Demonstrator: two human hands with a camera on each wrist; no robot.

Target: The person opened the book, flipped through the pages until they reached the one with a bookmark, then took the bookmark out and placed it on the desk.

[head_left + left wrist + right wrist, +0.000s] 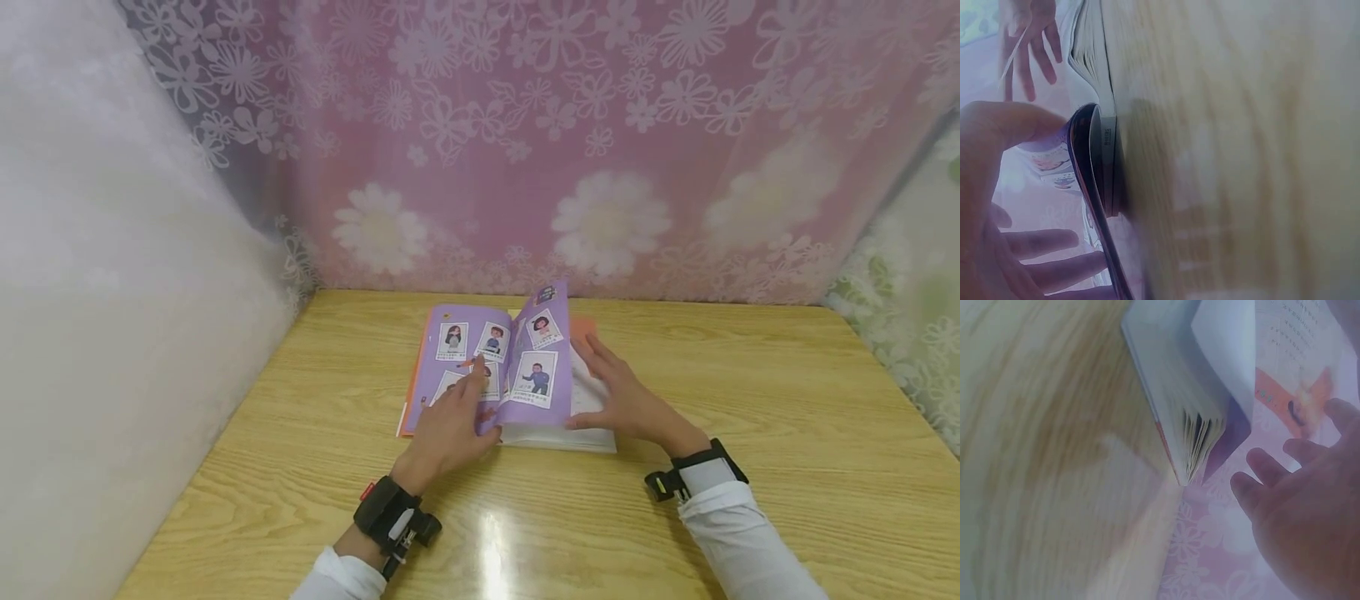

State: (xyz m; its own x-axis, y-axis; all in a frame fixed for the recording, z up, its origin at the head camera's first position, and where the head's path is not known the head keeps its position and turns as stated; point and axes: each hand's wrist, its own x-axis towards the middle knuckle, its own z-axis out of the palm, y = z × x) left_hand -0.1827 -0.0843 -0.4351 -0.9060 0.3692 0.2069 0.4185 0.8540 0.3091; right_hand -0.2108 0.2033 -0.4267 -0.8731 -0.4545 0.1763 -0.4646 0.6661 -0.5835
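An open book [431, 367] with purple pages and framed cartoon figures lies on the wooden table. One leaf [551, 404] stands partly raised, angled up from the spine. My left hand [450, 421] rests on the left page, its fingers extended and the thumb near the lower middle of the book. At the right edge of the raised leaf is my right hand [626, 400], with thumb and fingers spread apart. The right wrist view shows those fingers [1266, 469] loosely extended beside the book's page edges [1194, 447]; the thumb's contact with the leaf is unclear.
The wooden table [787, 400] extends on both sides of the book. A pink flowered curtain [487, 150] hangs behind it, and a pale cloth [112, 292] borders the left side. Black camera straps [386, 517] circle both wrists.
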